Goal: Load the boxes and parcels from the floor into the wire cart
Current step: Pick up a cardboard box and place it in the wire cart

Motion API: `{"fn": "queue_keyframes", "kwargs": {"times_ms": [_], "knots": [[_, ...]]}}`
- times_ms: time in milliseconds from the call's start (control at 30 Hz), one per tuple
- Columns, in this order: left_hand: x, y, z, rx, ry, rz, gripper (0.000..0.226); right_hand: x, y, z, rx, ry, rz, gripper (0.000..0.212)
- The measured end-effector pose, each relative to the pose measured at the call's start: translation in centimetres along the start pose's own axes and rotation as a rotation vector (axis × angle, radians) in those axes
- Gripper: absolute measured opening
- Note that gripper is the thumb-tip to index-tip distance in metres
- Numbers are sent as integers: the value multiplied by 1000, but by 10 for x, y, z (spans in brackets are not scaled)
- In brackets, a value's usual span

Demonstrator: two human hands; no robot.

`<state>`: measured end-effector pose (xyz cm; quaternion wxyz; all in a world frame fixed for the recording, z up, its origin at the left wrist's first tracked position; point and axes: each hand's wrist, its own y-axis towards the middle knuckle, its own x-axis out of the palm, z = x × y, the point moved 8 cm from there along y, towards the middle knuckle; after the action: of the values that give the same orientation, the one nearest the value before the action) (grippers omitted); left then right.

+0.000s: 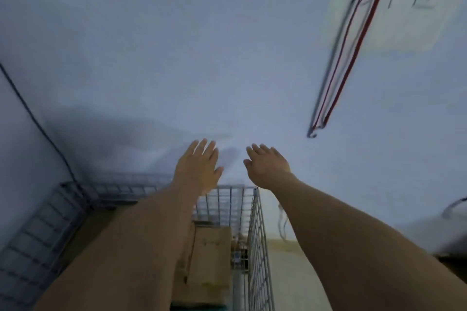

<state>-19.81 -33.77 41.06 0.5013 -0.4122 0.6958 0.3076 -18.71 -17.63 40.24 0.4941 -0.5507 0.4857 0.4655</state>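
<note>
- Cart (258,230) of grey wire stands low in the view, close against the wall (177,58); its right side and far side are sharp enough to see, the left side is blurred.
- One cardboard box (213,260) lies inside the cart, near the right side. The left forearm covers part of it, so I cannot tell if more parcels are under the arm.
- Left hand (199,169) is stretched out above the far edge of the cart, fingers straight and a little spread, holding nothing.
- Right hand (267,166) is beside it, also wide and empty, a bit to the right of the cart.
- Floor (290,272) shows only as a pale strip right of the cart; no box on the floor is in view.
- My judgement: this is the moment between two loads, with both hands free over the cart.
- The next move calls for turning and bending to the floor, finding a parcel there, and taking it with both hands before lifting it over the wire edge.
</note>
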Motion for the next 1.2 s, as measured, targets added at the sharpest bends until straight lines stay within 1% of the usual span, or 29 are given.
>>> {"fn": "queue_keyframes", "kwargs": {"times_ms": [100, 267, 367, 500, 633, 767, 867, 967, 1100, 1200], "knots": [[-127, -2, -25, -85, -9, 137, 63, -123, -30, 8, 2, -35, 126, 60], [-305, -24, -49, -172, -64, 229, 62, -296, -83, 22, 24, -64, 286, 63], [-389, -37, -59, -217, -69, 272, 63, -382, -112, 29, 39, -73, 366, 64], [-470, -50, -66, -258, -72, 281, 67, -454, -142, 25, 35, -84, 414, 64], [-524, -61, -62, -261, -81, 330, 67, -494, -170, 22, 49, -70, 468, 65], [-549, -61, -39, -215, -116, 356, 66, -511, -205, 43, 111, -60, 497, 64], [-556, -59, -7, -148, -156, 370, 66, -518, -236, 72, 187, -34, 517, 63], [-555, -60, 31, -74, -180, 378, 65, -516, -265, 104, 265, -64, 505, 64], [-558, -64, 72, -53, -215, 370, 66, -507, -300, 141, 309, -85, 489, 65], [-573, -63, 117, -24, -230, 382, 66, -502, -328, 181, 339, -76, 484, 66]]}}
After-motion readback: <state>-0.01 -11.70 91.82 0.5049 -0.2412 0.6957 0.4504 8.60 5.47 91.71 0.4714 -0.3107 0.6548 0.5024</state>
